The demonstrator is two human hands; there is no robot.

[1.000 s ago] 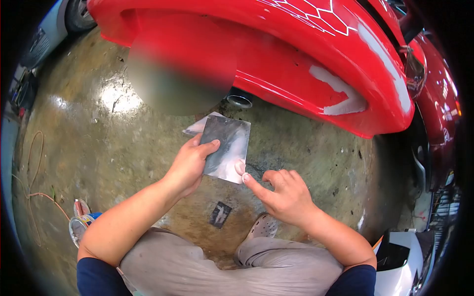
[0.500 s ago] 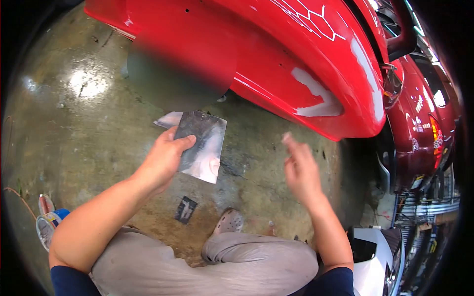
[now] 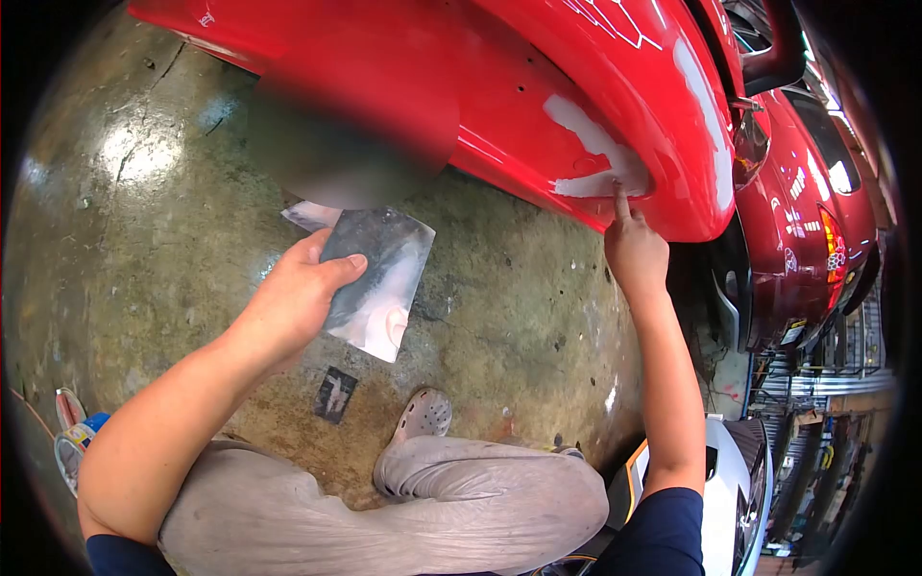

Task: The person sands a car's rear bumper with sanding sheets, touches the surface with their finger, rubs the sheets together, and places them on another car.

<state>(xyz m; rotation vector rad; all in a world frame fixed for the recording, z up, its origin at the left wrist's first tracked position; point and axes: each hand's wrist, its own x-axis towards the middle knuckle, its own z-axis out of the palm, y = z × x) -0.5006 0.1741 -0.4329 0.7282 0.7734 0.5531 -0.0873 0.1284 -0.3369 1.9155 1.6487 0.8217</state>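
In the head view, the right hand (image 3: 637,257) has moved up and away from the plate (image 3: 370,240) since the earlier frames, and its extended index finger now meets the pale grey patch (image 3: 576,125) on the red bumper (image 3: 490,125). Its other fingers are curled in, and it appears to grip nothing, though a small smear on the fingertip can't be ruled out. The left hand (image 3: 288,302) is closed around the plate's near-left edge, thumb on top, fingers mostly hidden beneath. The plate lies above the floor (image 3: 499,326), well apart from the bumper, with a pinkish dollop (image 3: 396,322) near its lower right corner; a second pale piece (image 3: 309,213) shows past its far-left edge.

The plate looks light, thin and fairly stiff, unlikely to break. The dollop seems soft and sticky, and the smeared face could be slippery, so the cleaner dark left edge is the place to hold
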